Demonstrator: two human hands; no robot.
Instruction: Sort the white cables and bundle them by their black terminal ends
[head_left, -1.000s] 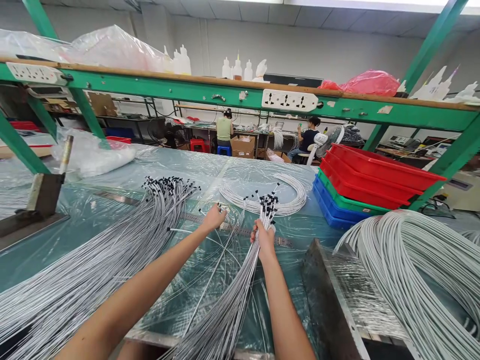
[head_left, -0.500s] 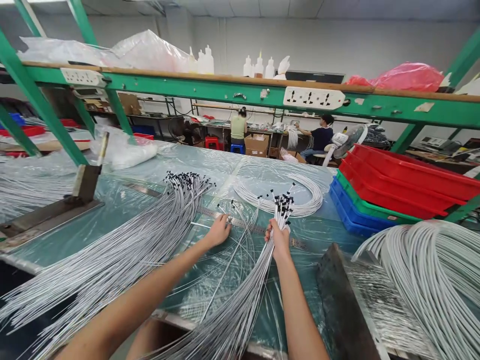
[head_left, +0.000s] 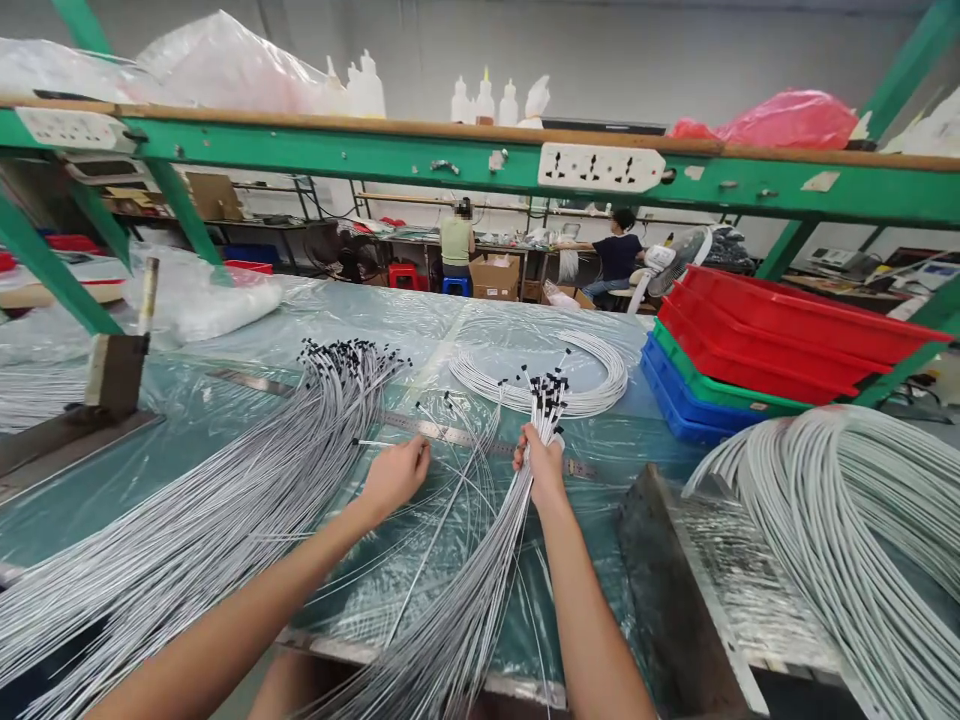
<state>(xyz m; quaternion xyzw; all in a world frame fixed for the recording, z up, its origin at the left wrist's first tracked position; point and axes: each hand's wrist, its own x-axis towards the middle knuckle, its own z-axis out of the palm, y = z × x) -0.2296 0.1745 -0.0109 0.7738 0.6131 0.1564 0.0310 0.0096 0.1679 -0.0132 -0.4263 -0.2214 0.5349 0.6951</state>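
I see two bare arms on the near side. The left arm (head_left: 255,600) is long and smooth, wide close to me and thin at the wrist. Its left hand (head_left: 396,475) is bare. The right arm (head_left: 589,600) looks alike, and the right hand (head_left: 544,466) is bare too.

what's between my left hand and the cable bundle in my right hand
The head view shows loose, crossing pale cables there, with a metal ruler running partly beneath them.
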